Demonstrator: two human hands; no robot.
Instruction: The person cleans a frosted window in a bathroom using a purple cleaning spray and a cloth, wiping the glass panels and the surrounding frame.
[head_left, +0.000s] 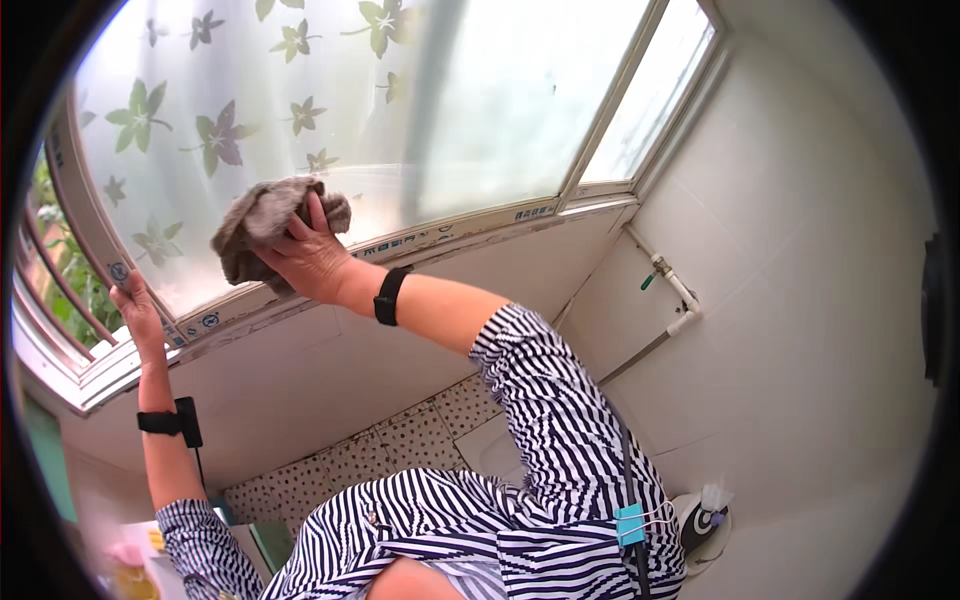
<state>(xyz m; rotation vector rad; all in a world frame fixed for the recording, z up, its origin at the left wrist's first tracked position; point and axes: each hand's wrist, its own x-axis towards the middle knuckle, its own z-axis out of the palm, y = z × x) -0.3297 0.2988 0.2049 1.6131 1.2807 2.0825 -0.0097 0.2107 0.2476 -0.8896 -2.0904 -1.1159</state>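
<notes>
Both hands are raised to a window and set well apart from each other: the right hand (pixel 312 258) is closed over a bunched brown-grey cloth (pixel 262 222), its fingers spread across the folds, while the left hand (pixel 143 318) is at the lower left corner of the sash, its fingertips against the edge of the upright (pixel 88 205); how firmly it grips there, I cannot tell. The cloth lies against the low part of a frosted pane (pixel 345 85), just above the bottom rail (pixel 400 244), and looks slightly blurred. Leaf shapes in green and dull purple are scattered over the glass around it, and blue markings run along the rail. Left of the upright, curved bars (pixel 70 290) stand before green plants (pixel 48 215), with a white sill (pixel 110 375) below. Black straps circle both wrists, the left one (pixel 160 422) bearing a small dark box. Striped sleeves cover the upper arms, and a turquoise clip (pixel 629 524) sits on the right one, holding a dark cable. To the right, a white pipe (pixel 686 300) with a green handle (pixel 647 282) runs along a pale tiled wall (pixel 800 250). Below lies a floor (pixel 350 455) of dark-spotted tiles.
</notes>
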